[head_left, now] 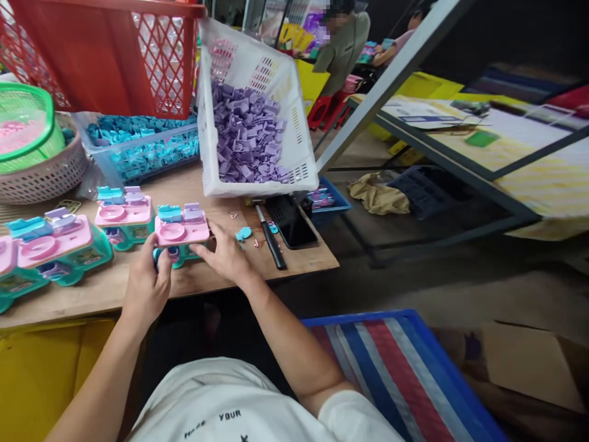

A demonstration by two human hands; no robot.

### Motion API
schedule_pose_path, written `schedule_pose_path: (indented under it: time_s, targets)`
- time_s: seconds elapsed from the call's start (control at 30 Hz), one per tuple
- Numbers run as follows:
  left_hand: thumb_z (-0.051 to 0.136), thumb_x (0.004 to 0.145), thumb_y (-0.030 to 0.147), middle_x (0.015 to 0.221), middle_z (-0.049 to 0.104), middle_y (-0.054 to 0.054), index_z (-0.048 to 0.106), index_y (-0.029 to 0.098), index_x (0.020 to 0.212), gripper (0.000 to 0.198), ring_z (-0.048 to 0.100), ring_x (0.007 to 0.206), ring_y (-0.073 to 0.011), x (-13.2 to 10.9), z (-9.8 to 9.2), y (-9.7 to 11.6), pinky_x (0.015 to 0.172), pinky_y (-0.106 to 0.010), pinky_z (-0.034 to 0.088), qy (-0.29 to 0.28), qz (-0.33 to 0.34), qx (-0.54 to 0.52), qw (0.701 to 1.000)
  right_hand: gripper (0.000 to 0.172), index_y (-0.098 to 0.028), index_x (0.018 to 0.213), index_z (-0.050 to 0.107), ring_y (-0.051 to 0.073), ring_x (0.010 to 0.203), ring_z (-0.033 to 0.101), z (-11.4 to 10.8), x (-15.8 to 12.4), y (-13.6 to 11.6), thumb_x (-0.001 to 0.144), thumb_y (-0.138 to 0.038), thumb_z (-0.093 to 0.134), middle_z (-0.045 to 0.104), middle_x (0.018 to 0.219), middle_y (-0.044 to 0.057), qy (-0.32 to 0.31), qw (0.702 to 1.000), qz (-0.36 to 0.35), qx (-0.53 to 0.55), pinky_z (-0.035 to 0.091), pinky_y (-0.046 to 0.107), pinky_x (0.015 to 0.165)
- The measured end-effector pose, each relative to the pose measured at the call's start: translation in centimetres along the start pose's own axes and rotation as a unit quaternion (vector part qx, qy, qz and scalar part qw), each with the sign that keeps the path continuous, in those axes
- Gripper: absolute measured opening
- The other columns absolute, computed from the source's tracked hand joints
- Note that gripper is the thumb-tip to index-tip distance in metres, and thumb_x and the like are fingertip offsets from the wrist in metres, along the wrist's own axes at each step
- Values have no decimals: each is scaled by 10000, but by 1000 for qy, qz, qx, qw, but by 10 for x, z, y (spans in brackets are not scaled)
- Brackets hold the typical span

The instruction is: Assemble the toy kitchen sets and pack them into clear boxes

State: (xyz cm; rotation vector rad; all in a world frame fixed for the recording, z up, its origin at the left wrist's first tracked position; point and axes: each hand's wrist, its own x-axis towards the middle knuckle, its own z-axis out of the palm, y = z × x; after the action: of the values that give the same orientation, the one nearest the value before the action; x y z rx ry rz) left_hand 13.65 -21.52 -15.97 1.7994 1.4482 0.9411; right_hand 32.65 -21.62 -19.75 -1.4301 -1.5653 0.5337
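A small plastic toy [183, 233] stands at the table's front edge, with a pink top, a round ring-shaped recess, a turquoise base and blue and purple parts along its back. My left hand [148, 276] grips its left front corner, the thumb beside a dark blue part at the front. On the opposite side, my right hand [226, 253] has its fingers and thumb closed about the right end. Similar toys stand to the left: one close by [124, 215], another [57, 245] nearer the front, and part of one more [9, 264] at the picture's edge.
Behind the toys are a white crate [301, 147] of purple parts, a clear bin [151, 153] of blue parts, a red basket [105, 55] and a green basket [50, 135]. A black-handled tool [272, 242] and a phone [292, 224] lie at right. People sit in the background.
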Motion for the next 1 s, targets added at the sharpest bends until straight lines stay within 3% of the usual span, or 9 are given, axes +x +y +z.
schedule_pose_path:
  time_s: [0.13,0.23,0.33,0.43,0.57,0.7,0.8,0.9,1.0]
  targets:
    - [607,879,507,816,597,-3,634,264,1237,434,513,626,-128,-36,-2,-7,549,-225,432,29,-49,-196,979,579,-217,1383,577,296,1290,570,-10,-33,-3,869,-446,712,639,1357,134,11,999,-18,-33,393,461,1163]
    - [682,833,528,805,567,-2,700,255,1099,381,441,546,-78,-56,6,-3,409,-168,308,32,-136,-394,909,418,-219,1298,640,263,1192,623,-25,-50,10,935,-426,621,667,1262,131,68,997,-14,-43,495,409,1053]
    - [710,802,543,802,597,-43,729,183,1043,434,458,532,-80,-67,22,7,352,-156,249,-75,-261,-516,812,300,-220,1182,704,245,1058,652,-39,-57,34,988,-360,523,687,1115,120,127,987,-14,-99,525,392,974]
    - [626,879,541,903,660,-112,735,134,1049,455,561,618,-112,-68,40,16,359,-160,299,-164,-339,-568,732,291,-221,1129,737,256,1021,631,-48,-50,57,988,-324,504,674,1049,116,143,973,-21,-182,513,395,936]
    - [447,985,530,1052,703,-169,720,114,1094,510,649,715,-144,-57,56,19,395,-168,354,-208,-372,-602,676,259,-226,993,776,259,926,601,-51,-31,74,972,-293,527,660,938,107,124,962,-12,-242,493,397,893]
    - [476,986,452,1096,709,-166,718,117,1066,421,686,783,-161,-48,60,16,464,-171,436,-210,-383,-589,680,175,-218,905,765,263,894,596,-51,-21,74,929,-279,603,665,905,99,86,966,-8,-243,490,399,870]
    - [667,873,350,1022,708,-129,729,122,1024,281,661,725,-136,-47,61,14,456,-166,411,-205,-341,-543,740,183,-219,870,746,251,877,614,-53,-22,66,931,-235,574,680,892,87,75,974,-1,-215,495,388,855]
    - [793,753,351,861,670,-59,736,143,1024,347,552,581,-77,-48,58,13,396,-150,259,-185,-251,-499,808,206,-223,874,728,235,892,637,-57,-25,45,957,-264,544,684,903,75,104,984,-15,-142,508,372,852]
    - [812,722,432,779,628,-24,730,156,1035,424,482,523,-58,-48,55,14,393,-153,165,-193,-223,-485,823,200,-242,941,715,216,957,649,-57,-23,12,990,-313,534,699,965,56,102,990,-85,-52,509,352,887]
